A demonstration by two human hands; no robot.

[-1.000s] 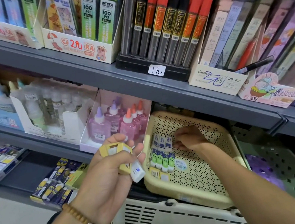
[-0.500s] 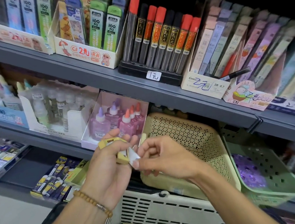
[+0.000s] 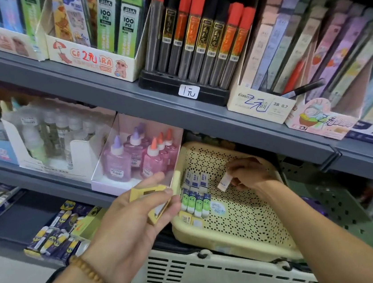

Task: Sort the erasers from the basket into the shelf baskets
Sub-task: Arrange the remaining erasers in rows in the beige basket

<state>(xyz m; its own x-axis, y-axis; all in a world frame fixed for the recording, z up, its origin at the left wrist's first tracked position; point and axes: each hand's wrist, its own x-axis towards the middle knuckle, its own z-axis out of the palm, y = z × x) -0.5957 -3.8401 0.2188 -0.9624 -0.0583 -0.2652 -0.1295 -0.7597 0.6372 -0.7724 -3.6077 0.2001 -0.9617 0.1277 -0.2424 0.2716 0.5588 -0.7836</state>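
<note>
At the far left the shelf [image 3: 110,96] stock is smeared by motion: the clear glue bottles [image 3: 47,134] blur together and their labels cannot be read. Below them, a stack of dark blue and yellow erasers [image 3: 54,235] lies on the lower shelf, partly cut off by the left forearm.

The left hand [image 3: 130,227] is raised in front of the shelves, its grip closed round two yellow eraser packs [image 3: 152,201]; the fingers cover much of them, so their print is hard to make out. Their long axes run roughly level, tilting down toward the right. A beaded bracelet [image 3: 94,277] sits on that wrist.

Beside it, pink and purple glue bottles [image 3: 136,156] stand upright in a white box. To the right is the cream shelf basket [image 3: 249,229], perforated and tilted forward. Inside, near its left wall, lie a row of white and blue erasers [image 3: 195,179], a row of green ones [image 3: 196,202] just below, and two yellow ones [image 3: 189,220] below those, all with long axes pointing up toward the back of the basket.

The right hand [image 3: 249,173] reaches into the basket under the shelf edge, its grip pinching a white eraser [image 3: 224,182] that slants lower-left to upper-right, held above the basket floor, apart from the rows. The fingertips are blurred.

Further right, a green basket [image 3: 351,211] is partly hidden by the right forearm. At the bottom, the white slotted basket [image 3: 208,276] is cut off by the frame, with only the tops of erasers showing inside.
</note>
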